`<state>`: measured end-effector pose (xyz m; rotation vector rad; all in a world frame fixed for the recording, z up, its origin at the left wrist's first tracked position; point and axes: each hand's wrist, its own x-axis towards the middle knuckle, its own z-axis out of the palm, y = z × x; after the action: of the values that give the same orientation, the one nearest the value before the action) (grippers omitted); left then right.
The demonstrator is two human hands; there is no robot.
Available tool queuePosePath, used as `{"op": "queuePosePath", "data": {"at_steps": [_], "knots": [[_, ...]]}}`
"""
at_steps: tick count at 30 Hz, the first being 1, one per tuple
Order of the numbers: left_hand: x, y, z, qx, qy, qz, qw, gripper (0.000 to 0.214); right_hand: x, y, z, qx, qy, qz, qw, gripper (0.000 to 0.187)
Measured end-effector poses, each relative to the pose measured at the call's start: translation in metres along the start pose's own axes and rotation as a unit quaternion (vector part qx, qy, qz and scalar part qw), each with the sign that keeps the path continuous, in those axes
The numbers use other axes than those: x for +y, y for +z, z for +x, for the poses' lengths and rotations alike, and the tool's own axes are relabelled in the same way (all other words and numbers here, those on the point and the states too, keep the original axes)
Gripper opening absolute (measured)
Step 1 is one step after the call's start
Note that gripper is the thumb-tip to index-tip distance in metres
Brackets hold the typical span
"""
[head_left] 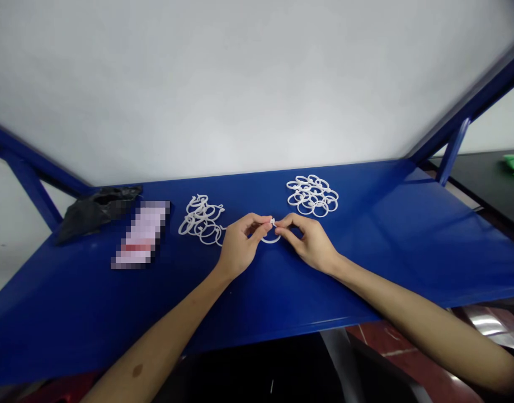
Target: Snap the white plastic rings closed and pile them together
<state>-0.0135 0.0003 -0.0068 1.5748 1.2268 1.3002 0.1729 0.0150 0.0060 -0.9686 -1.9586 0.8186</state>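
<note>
Between my two hands is a white plastic ring (270,240) with a small clasp at its top. My left hand (243,242) pinches the clasp from the left side. From the right, my right hand (306,239) pinches the same clasp with thumb and forefinger. Part of the ring is hidden behind the fingers. Left of my left hand lies a loose pile of white rings (202,219), several with ends that stand apart. Beyond my right hand is a group of closed white rings (312,196), lying flat and overlapping.
A blue table (257,302) carries everything, with a pale wall (248,84) behind it. At the left lie a crumpled black plastic bag (99,210) and a blurred-out flat pinkish item (141,235). Blue slanted braces (453,148) rise at both ends.
</note>
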Motion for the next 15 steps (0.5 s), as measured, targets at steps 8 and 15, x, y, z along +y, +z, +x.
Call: {"op": "queuePosePath", "data": {"at_steps": [8,15], "knots": [[-0.003,-0.001,-0.002,-0.007,0.006,-0.004,1.0,0.005,0.004,0.001,-0.008,-0.028,-0.098,-0.036,0.994,0.012],[0.001,0.0,-0.003,-0.019,0.031,0.006,0.999,0.007,0.006,-0.001,-0.011,-0.039,-0.126,-0.043,0.99,0.011]]}}
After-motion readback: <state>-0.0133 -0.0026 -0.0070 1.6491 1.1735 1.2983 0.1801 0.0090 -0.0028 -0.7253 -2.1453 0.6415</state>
